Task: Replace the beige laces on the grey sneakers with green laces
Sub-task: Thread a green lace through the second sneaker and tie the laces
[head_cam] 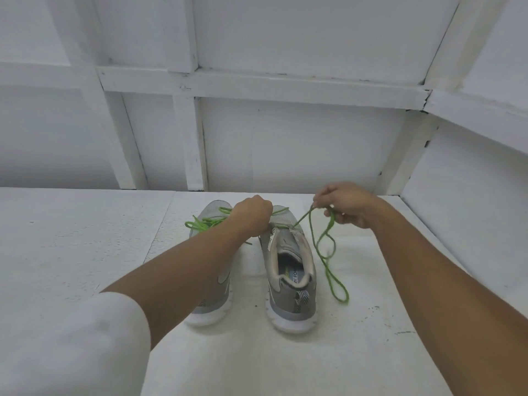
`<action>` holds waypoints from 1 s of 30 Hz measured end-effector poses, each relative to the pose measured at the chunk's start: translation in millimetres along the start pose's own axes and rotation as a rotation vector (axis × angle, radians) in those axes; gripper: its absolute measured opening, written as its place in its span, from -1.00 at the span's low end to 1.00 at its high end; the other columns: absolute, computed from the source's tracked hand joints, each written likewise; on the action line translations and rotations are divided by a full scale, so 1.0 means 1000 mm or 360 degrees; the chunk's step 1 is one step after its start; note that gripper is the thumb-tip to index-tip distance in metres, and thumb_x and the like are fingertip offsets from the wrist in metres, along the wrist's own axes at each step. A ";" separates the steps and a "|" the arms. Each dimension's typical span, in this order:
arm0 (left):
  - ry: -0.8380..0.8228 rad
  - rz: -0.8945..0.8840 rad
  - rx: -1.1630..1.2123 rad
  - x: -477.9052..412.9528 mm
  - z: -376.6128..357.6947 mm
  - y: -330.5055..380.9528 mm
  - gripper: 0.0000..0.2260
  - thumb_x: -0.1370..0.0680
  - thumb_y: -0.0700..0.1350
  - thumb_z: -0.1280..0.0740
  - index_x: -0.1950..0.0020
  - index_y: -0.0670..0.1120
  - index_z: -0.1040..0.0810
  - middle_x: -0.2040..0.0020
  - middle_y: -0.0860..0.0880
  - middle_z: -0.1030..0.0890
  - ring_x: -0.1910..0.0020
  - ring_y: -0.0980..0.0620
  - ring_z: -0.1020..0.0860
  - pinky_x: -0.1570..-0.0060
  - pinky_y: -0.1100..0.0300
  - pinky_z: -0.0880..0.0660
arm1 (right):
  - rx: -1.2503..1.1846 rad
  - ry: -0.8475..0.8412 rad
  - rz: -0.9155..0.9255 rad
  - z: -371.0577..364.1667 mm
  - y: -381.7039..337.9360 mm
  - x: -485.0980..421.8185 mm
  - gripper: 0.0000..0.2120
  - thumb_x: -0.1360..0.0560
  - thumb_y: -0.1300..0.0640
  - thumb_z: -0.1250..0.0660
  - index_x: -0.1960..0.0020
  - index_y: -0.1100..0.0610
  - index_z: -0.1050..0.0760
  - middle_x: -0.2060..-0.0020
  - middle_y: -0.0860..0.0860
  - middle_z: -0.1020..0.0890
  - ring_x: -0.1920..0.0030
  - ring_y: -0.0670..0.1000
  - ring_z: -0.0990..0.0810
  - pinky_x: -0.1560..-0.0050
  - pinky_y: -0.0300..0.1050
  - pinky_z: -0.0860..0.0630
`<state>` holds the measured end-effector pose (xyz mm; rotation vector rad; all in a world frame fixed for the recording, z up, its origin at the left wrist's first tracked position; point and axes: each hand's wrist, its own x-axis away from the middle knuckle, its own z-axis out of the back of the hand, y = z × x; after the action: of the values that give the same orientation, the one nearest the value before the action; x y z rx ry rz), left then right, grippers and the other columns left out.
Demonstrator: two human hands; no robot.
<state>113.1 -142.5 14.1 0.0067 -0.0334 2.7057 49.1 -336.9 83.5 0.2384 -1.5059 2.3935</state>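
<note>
The white worktop (85,252) carries two grey sneakers side by side, heels toward the camera. The left sneaker (211,307) is partly behind the left forearm; the right sneaker (288,307) is in full view. The left hand (251,214) is curled at the right sneaker's front eyelets, gripping one run of the green lace (324,258). The right hand (348,207) pinches the other run, which loops down beside that sneaker. A second green lace (204,222) lies bunched on the left sneaker's toe.
</note>
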 end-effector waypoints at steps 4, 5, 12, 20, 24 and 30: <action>0.0008 0.0000 0.0021 0.000 -0.002 -0.002 -0.79 -0.53 -0.19 -0.33 -0.16 -0.15 -0.55 -0.11 -0.16 -0.51 -0.02 -0.16 -0.57 0.18 0.10 -0.42 | 0.0060 -0.0007 0.0039 -0.002 -0.013 0.006 -0.93 -0.48 0.34 -0.37 0.06 0.22 -0.53 0.24 0.08 -0.60 0.34 -0.02 -0.59 0.45 -0.26 -0.51; 0.0010 0.0000 0.0023 0.000 -0.002 -0.003 -0.79 -0.53 -0.19 -0.32 -0.16 -0.15 -0.55 -0.11 -0.16 -0.51 -0.02 -0.16 -0.57 0.18 0.10 -0.42 | 0.0229 -0.0054 -0.0034 -0.006 -0.012 0.008 -0.95 -0.49 0.35 -0.36 0.07 0.24 -0.53 0.22 0.11 -0.60 0.33 0.00 -0.61 0.43 -0.24 -0.56; 0.0019 -0.0025 0.0024 -0.005 -0.005 -0.008 -0.82 -0.53 -0.17 -0.33 -0.12 -0.11 -0.59 -0.06 -0.13 -0.54 0.05 -0.14 -0.57 0.22 0.11 -0.44 | 0.1016 -0.0443 -0.0473 -0.021 0.012 0.009 -0.70 -0.55 0.34 -0.27 -0.28 0.27 -0.50 -0.34 0.17 -0.48 0.16 0.15 -0.71 0.08 0.00 -0.66; 0.0032 -0.0029 -0.0014 -0.011 0.000 -0.011 -0.83 -0.49 -0.20 -0.32 -0.03 -0.06 -0.64 0.00 -0.09 -0.60 0.09 -0.13 -0.60 0.27 0.13 -0.41 | 0.0889 -0.0113 -0.0118 -0.061 0.010 0.007 -0.67 -0.48 -0.05 -0.37 0.22 0.21 -0.46 0.34 0.11 -0.56 0.45 0.07 -0.52 0.43 -0.21 -0.47; 0.0122 -0.0027 -0.0171 -0.012 0.009 -0.020 -0.80 -0.54 -0.20 -0.30 -0.11 -0.05 -0.62 -0.06 -0.06 -0.60 0.04 -0.12 -0.61 0.24 0.14 -0.42 | 0.0876 0.0000 -0.0149 -0.072 0.024 0.001 -0.80 -0.47 0.19 -0.23 0.33 0.19 -0.38 0.44 0.11 -0.49 0.50 0.08 -0.50 0.50 -0.24 -0.42; 0.0364 0.0099 -0.0240 -0.016 0.059 -0.057 -0.75 -0.52 -0.26 -0.25 -0.12 -0.09 -0.63 -0.03 -0.12 -0.59 0.04 -0.17 -0.60 0.13 0.08 -0.53 | 0.0839 0.0063 -0.0153 -0.072 0.032 0.000 -0.73 -0.50 0.27 -0.15 0.37 0.16 -0.30 0.43 0.09 -0.44 0.50 0.01 -0.42 0.65 -0.35 -0.25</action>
<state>151.5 -98.9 74.5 -0.3535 -0.1713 2.7407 39.2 -284.9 24.6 0.3630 -0.7985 2.6499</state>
